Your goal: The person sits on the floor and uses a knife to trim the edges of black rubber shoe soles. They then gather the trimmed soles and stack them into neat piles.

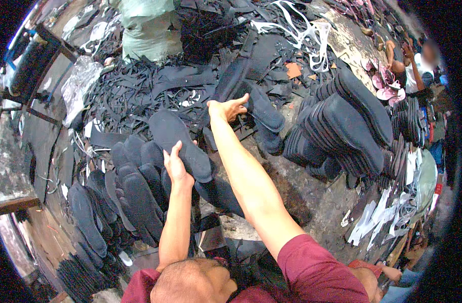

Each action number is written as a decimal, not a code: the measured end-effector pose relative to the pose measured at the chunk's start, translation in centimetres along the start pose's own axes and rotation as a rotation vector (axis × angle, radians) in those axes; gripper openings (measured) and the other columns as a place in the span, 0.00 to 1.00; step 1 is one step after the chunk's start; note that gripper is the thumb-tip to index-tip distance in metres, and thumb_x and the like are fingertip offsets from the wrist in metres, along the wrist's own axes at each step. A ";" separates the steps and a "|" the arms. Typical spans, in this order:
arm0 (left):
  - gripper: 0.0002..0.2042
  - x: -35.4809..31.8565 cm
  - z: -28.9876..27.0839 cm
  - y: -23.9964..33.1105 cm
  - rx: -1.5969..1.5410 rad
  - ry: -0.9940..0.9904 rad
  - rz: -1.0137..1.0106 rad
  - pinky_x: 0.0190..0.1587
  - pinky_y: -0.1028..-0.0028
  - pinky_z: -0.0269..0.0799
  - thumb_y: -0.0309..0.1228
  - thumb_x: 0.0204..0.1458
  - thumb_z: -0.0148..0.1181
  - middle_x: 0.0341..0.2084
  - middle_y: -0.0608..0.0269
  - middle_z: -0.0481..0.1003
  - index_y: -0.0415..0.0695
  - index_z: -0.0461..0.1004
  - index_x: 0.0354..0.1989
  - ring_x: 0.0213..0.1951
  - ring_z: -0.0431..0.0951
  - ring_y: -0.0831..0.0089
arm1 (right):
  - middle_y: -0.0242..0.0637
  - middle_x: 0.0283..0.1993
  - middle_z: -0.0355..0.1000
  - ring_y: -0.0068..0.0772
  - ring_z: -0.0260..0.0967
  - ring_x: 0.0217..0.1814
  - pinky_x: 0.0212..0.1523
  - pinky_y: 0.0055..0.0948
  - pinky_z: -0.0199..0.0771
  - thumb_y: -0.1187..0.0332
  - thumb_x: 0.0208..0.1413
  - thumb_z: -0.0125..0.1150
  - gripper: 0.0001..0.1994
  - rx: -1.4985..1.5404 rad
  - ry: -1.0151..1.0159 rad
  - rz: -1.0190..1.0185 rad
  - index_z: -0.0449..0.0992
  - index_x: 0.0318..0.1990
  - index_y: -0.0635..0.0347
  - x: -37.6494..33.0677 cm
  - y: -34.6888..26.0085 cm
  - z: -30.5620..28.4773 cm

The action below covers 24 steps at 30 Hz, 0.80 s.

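Observation:
My left hand [177, 165] is closed around the edge of a black shoe sole [176, 139], which is tilted with its broad face up. Further off and to the right, my right hand [231, 108] grips a dark sole [231, 81], its fingers partly lost against the black material. Just right of that hand, another black sole [265, 108] slants downward over more soles. Below my left hand, a dark sole-like piece [218, 196] lies partly hidden behind my right forearm.
Rows of black soles [137, 194] stand at the left, and a thick stack [337, 126] rises at the right. Black offcuts [140, 91] heap up beyond my hands, near a pale green sack [149, 30]. White strips [377, 214] lie at right. A person [417, 73] sits far right.

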<state>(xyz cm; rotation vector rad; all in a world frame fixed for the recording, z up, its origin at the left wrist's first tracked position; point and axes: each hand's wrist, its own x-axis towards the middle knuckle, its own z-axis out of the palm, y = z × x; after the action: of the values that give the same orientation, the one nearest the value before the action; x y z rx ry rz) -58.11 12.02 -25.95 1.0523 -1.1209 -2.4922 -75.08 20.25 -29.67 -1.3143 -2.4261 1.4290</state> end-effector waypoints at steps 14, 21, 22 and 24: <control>0.26 2.6 0.8 -6.3 0.012 -0.068 -0.150 0.62 0.54 0.68 0.39 0.63 0.54 0.60 0.55 0.70 0.45 0.59 0.68 0.59 0.72 0.54 | 0.52 0.56 0.74 0.54 0.70 0.61 0.63 0.42 0.67 0.57 0.43 0.71 0.33 -0.430 -0.666 -0.433 0.71 0.57 0.63 -1.1 1.5 -15.1; 0.32 4.2 -1.5 -2.6 -0.114 -0.431 -0.297 0.48 0.54 0.79 0.50 0.58 0.57 0.52 0.44 0.76 0.39 0.63 0.64 0.43 0.81 0.52 | 0.56 0.57 0.72 0.56 0.68 0.61 0.63 0.52 0.63 0.57 0.43 0.69 0.30 -0.382 -0.172 -0.468 0.73 0.52 0.67 4.4 5.6 -15.1; 0.31 5.1 -0.7 -3.2 -0.007 -0.420 -0.299 0.46 0.55 0.80 0.46 0.57 0.60 0.51 0.44 0.76 0.39 0.64 0.63 0.42 0.82 0.52 | 0.59 0.60 0.69 0.60 0.64 0.64 0.65 0.54 0.61 0.57 0.42 0.69 0.33 -0.533 0.083 -0.599 0.70 0.55 0.68 8.0 9.0 -14.5; 0.28 5.5 1.1 0.4 0.268 -0.217 0.120 0.49 0.59 0.77 0.35 0.54 0.63 0.47 0.50 0.76 0.42 0.63 0.62 0.46 0.80 0.57 | 0.61 0.61 0.65 0.62 0.61 0.65 0.66 0.54 0.59 0.60 0.40 0.72 0.41 -0.393 -0.178 -0.542 0.62 0.62 0.67 5.9 6.9 -15.2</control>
<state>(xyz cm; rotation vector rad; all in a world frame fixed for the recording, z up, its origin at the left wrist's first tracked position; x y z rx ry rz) -62.89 9.83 -28.04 0.7588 -1.5671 -2.4537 -68.08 36.43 -28.05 -0.4863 -2.9640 0.9943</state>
